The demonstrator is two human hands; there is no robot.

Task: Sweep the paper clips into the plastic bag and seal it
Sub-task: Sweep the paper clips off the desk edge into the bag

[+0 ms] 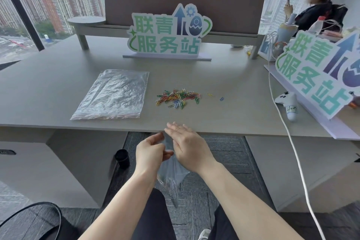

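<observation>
Clear bag (172, 173) (some paper clips (161, 182) inside)

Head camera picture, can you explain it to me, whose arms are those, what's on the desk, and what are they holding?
There is no machine here. A person wears a camera on the head, looking forward and down, so the two bare arms are their own. The left hand pinches a clear bag hanging below the desk edge; a few clips seem to be inside it. The right hand is open beside it, fingers straight. On the desk lie a pile of coloured paper clips, a stack of bags, a sign and a white controller.
</observation>
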